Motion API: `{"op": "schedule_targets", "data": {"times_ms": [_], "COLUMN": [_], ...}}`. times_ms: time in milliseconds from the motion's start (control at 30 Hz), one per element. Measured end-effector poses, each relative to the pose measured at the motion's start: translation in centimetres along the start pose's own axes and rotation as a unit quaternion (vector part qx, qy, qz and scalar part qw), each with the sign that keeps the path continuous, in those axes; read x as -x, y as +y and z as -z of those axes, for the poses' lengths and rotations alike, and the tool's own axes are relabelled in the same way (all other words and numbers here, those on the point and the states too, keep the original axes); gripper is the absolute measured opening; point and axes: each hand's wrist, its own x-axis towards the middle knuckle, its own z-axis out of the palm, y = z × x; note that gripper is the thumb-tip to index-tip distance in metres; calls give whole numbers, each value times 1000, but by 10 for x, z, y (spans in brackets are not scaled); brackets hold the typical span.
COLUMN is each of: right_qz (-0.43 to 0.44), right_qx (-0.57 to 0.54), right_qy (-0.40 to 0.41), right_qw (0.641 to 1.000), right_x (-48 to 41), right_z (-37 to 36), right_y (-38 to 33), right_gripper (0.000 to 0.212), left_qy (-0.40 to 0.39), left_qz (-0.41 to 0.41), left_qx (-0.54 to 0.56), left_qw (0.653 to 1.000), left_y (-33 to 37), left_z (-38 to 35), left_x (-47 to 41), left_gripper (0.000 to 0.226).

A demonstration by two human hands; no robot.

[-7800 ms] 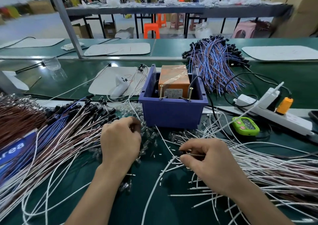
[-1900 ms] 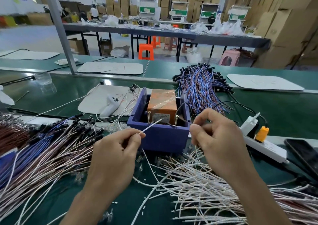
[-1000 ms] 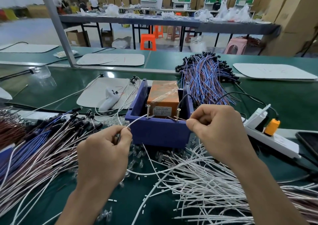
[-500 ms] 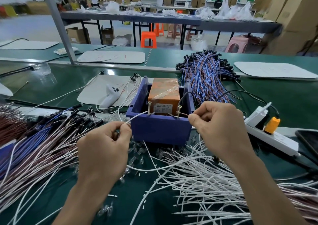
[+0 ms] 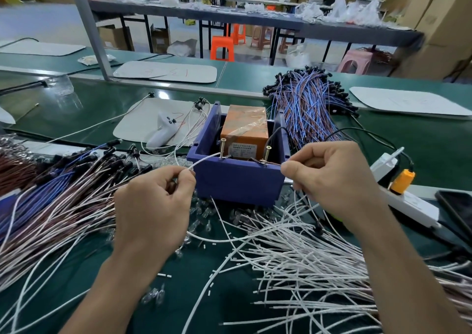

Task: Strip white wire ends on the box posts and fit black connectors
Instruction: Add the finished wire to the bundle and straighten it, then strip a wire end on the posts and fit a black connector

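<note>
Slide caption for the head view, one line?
Left hand pinches a white wire at the left screw post; right hand pinches a strand at the right post.

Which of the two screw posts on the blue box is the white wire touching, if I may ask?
The left post, nearer the left hand; the white wire reaches it, not the right post.

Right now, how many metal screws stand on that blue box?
2. One screw stands front left on the box, touching the white wire the left hand pinches; the other screw stands front right, beside the right hand. Others may hide behind the orange block.
</note>
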Motion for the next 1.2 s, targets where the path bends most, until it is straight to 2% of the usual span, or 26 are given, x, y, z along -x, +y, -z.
{"op": "schedule_targets", "data": {"times_ms": [100, 200, 267, 333, 400, 433, 500, 567, 633, 700, 767, 833, 867, 933, 1000, 1067, 1133, 1200], "right_qz": [20, 23, 15, 0, -4, 0, 6, 8, 21, 0, -42, -42, -41, -59, -100, -133, -126, -105], "right_qx": [71, 70, 47, 4, 1, 23, 51, 62, 91, 50, -45, -52, -69, -194, -357, -455, -504, -538], "right_qy": [87, 105, 51, -40, -91, -101, -146, -217, -274, -325, -354, -309, -269, -185, -120, -73, -43, -18], "right_qw": [993, 992, 997, 999, 996, 995, 988, 974, 957, 944, 933, 949, 960, 962, 921, 877, 853, 836], "right_x": [1, 1, 1, 5, 10, 14, 25, 39, 49, 54, 54, 54, 55, 51, 41, 29, 15, 3], "right_z": [-8, -2, 7, 14, 13, 10, -5, -27, -53, -75, -92, -104, -108, -112, -110, -102, -94, -84], "right_y": [3, 2, -2, -12, -21, -27, -43, -57, -66, -74, -80, -86, -91, -102, -117, -132, -143, -151], "right_gripper": [17, 17, 16, 11, 6, 4, 24, 46, 49, 44, 28, 6, 12, 25, 28, 7, 7, 7], "left_qy": [-3, -2, -8, -29, -78, -112, -168, -177, -160, -118, -58, -16, -25, -120, -264, -369, -401, -392], "left_qz": [2, 0, -2, -12, -6, 14, 85, 168, 221, 241, 231, 198, 187, 174, 145, 151, 103, 71], "left_qx": [6, 12, 4, 2, 76, 142, 281, 407, 492, 527, 514, 502, 503, 505, 471, 438, 411, 388], "left_qw": [1000, 1000, 1000, 999, 994, 983, 941, 880, 826, 806, 824, 842, 843, 837, 830, 806, 812, 831], "left_y": [0, 1, 1, 2, 2, 3, 7, 10, 13, 13, 8, 0, -3, -6, 5, 17, 15, 4], "left_z": [1, 2, 3, 6, 8, 10, 13, 14, 17, 23, 26, 30, 31, 37, 40, 46, 49, 55], "left_x": [-1, -1, 0, 1, 1, 0, -2, -5, -9, -13, -17, -20, -22, -23, -26, -32, -32, -32], "left_gripper": [26, 27, 36, 46, 46, 44, 41, 40, 35, 35, 40, 48, 55, 68, 65, 53, 42, 33]}}
